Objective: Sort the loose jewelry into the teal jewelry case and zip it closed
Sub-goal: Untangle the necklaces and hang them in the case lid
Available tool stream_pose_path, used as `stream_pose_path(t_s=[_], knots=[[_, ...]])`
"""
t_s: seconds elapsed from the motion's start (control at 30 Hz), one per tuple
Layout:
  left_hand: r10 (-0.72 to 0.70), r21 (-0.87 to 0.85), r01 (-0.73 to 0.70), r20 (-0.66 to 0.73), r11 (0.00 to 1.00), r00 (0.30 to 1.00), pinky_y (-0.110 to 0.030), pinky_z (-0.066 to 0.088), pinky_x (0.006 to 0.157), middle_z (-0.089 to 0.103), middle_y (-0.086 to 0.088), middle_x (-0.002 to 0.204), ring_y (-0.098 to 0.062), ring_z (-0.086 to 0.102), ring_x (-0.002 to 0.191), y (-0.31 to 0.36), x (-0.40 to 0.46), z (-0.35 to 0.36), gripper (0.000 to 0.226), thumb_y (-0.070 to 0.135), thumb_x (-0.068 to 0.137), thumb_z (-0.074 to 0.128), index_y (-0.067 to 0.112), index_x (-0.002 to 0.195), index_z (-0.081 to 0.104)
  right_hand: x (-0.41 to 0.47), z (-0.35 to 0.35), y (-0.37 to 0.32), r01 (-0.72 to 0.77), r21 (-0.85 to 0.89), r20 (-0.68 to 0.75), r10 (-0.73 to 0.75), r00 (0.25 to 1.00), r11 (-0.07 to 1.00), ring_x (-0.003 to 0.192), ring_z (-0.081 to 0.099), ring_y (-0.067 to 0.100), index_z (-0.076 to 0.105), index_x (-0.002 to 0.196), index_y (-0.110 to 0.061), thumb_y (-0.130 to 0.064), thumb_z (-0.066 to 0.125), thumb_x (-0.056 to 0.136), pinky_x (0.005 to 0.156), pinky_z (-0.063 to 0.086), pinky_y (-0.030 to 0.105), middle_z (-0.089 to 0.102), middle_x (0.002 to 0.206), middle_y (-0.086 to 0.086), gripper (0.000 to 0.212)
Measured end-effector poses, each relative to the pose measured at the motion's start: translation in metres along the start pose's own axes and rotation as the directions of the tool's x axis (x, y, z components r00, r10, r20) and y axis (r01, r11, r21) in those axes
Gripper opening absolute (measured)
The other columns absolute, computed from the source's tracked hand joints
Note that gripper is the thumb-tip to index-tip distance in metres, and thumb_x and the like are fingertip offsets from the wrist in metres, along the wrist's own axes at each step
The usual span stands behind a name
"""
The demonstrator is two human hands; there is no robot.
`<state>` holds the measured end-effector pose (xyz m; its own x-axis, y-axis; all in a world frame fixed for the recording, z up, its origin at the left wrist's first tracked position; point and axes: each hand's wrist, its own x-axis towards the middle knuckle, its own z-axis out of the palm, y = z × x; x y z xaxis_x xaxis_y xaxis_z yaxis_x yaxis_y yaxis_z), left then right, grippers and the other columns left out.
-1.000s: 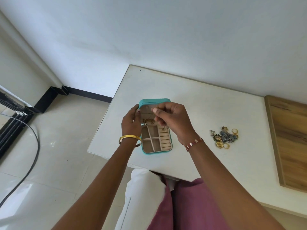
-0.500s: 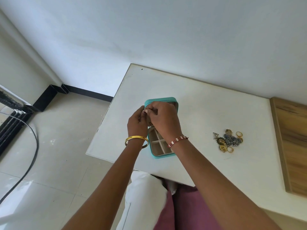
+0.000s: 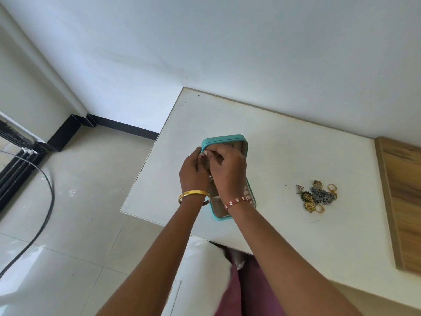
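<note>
Teal zip-around jewelry case [image 3: 227,142], frame centre, looks light and rigid. Both hands, left hand [image 3: 192,173] and right hand [image 3: 229,172], pinch something tiny at its lid (can't tell what); loose gold-and-blue jewelry pile [image 3: 319,196] sits right, fiddly, snaggy.

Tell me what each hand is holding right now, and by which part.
Both the left hand and right hand pinch something small over the open teal jewelry case, at its lid's left side. The fingers hide it, so item and hold point cannot be told.

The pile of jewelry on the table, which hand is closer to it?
The right hand. It is over the open teal case, on the side toward the jewelry pile; the left hand sits beyond it, farther from the pile.
</note>
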<state>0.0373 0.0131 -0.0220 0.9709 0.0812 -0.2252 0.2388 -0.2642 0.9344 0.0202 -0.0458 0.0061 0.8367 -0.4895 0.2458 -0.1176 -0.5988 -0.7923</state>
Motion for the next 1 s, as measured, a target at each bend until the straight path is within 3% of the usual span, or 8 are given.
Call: stream_pose_path(t_s=[0.17, 0.43, 0.73, 0.9, 1.0], knots=[[0.038, 0.023, -0.038, -0.002, 0.999, 0.999, -0.029, 0.043, 0.097, 0.061, -0.011, 0.123, -0.025, 0.056, 0.112, -0.001, -0.004, 0.0, 0.033, 0.01, 0.096, 0.039, 0.009, 0.124, 0.056, -0.006, 0.006, 0.008, 0.005, 0.09, -0.058, 0.0, 0.998, 0.996, 0.077, 0.061, 0.019, 0.072, 0.083, -0.007, -0.009, 0.066, 0.081, 0.072, 0.046, 0.018, 0.071, 0.08, 0.007, 0.007], [0.073, 0.033, -0.073, 0.019, 0.997, 0.997, -0.022, 0.04, 0.094, 0.06, -0.011, 0.122, -0.024, 0.055, 0.111, -0.002, -0.006, 0.0, 0.034, 0.003, 0.094, 0.041, 0.007, 0.125, 0.055, -0.008, 0.009, 0.01, 0.109, -0.073, -0.186, -0.121, 0.975, 0.991, 0.068, 0.06, 0.024, 0.068, 0.074, -0.007, -0.007, 0.067, 0.076, 0.065, 0.049, 0.027, 0.069, 0.071, 0.006, 0.002], [0.093, 0.022, -0.093, -0.006, 0.995, 0.996, -0.012, 0.038, 0.086, 0.062, -0.011, 0.118, -0.015, 0.054, 0.101, -0.004, -0.008, 0.002, 0.033, 0.002, 0.093, 0.043, 0.007, 0.123, 0.056, -0.007, 0.012, 0.011, 0.023, 0.011, -0.237, -0.02, 0.971, 1.0, 0.064, 0.059, 0.024, 0.065, 0.07, -0.009, -0.01, 0.068, 0.075, 0.061, 0.053, 0.035, 0.067, 0.067, 0.005, 0.006], [0.085, 0.002, -0.085, 0.005, 0.996, 0.996, -0.024, 0.043, 0.094, 0.061, -0.01, 0.121, -0.02, 0.056, 0.108, -0.006, -0.008, 0.002, 0.035, 0.0, 0.093, 0.042, 0.007, 0.124, 0.056, -0.01, 0.012, 0.013, -0.064, 0.104, -0.249, 0.089, 0.964, 0.992, 0.064, 0.061, 0.02, 0.064, 0.073, -0.009, -0.015, 0.066, 0.079, 0.062, 0.055, 0.036, 0.067, 0.07, 0.005, 0.008], [0.086, 0.005, -0.086, 0.006, 0.996, 0.996, -0.029, 0.045, 0.096, 0.062, -0.011, 0.12, -0.022, 0.056, 0.107, -0.005, -0.009, 0.001, 0.035, 0.0, 0.093, 0.041, 0.007, 0.124, 0.056, -0.01, 0.009, 0.011, -0.131, 0.188, -0.267, 0.179, 0.947, 0.973, 0.062, 0.06, 0.013, 0.064, 0.072, -0.009, -0.01, 0.068, 0.078, 0.063, 0.056, 0.035, 0.065, 0.068, -0.004, 0.007]])
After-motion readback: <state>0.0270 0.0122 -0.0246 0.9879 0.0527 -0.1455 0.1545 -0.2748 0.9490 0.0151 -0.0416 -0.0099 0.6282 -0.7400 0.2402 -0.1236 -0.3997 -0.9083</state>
